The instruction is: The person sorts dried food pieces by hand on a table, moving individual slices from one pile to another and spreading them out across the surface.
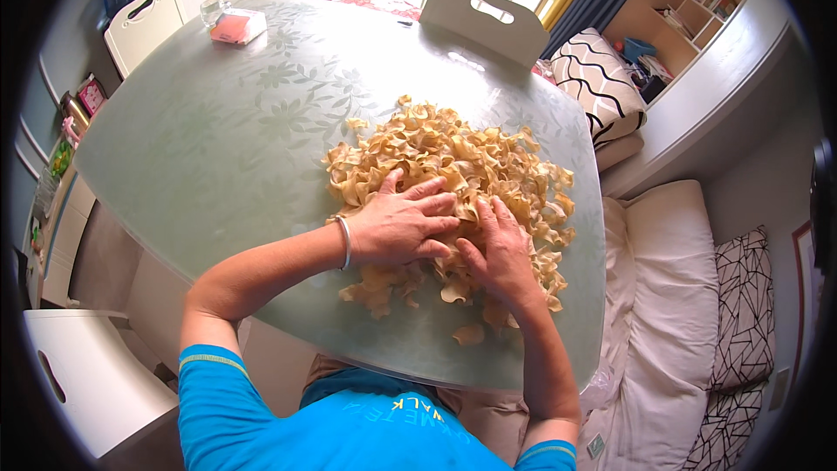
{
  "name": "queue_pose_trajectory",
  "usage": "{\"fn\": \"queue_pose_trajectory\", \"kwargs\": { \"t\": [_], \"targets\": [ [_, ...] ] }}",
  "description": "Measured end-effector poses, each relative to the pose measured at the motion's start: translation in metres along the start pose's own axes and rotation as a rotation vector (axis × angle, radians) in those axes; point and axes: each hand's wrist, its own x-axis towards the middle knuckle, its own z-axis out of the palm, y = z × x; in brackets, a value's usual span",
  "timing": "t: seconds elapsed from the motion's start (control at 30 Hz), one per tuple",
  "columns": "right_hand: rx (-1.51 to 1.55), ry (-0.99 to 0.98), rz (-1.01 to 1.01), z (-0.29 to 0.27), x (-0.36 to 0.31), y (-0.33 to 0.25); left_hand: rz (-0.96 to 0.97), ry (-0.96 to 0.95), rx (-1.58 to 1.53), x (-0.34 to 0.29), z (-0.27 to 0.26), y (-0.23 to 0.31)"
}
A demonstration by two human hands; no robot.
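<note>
A wide heap of thin, curled, tan-yellow dried slices (445, 144) lies on the glass table (209, 122); I cannot tell what food they are. My left hand (405, 220), with a silvery bangle (344, 242) at the wrist, rests palm down on the heap's near left part, its fingers spread and pointing right. Just to its right, my right hand (501, 249) lies on the slices with fingers stretched forward and the thumb apart. The two hands are close together. What lies under the palms is hidden. One loose slice (468, 334) sits apart near the front edge.
At the table's far left stand a pink-and-white box (238, 27) and a small clear glass (213, 10). White chairs stand at the far side (479, 22), back left (144, 26) and near left (96, 379). A cushioned sofa (667, 296) runs along the right.
</note>
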Motion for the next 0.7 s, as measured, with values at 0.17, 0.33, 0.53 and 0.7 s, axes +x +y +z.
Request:
{"fn": "queue_pose_trajectory", "kwargs": {
  "t": [0.17, 0.33, 0.53, 0.7],
  "targets": [
    [0.066, -0.048, -0.046, 0.001, 0.015, -0.009, -0.057, 0.13, 0.103, -0.013, 0.001, -0.018],
    [0.1, -0.082, -0.061, 0.01, 0.037, -0.017, -0.198, 0.151, 0.173, -0.015, -0.007, -0.022],
    [-0.057, -0.092, -0.1, 0.026, 0.048, -0.049, -0.361, 0.271, 0.302, -0.017, -0.005, -0.026],
    [-0.12, -0.201, -0.249, 0.02, 0.037, -0.068, -0.399, 0.307, 0.271, -0.017, -0.007, -0.033]
  ]
}}
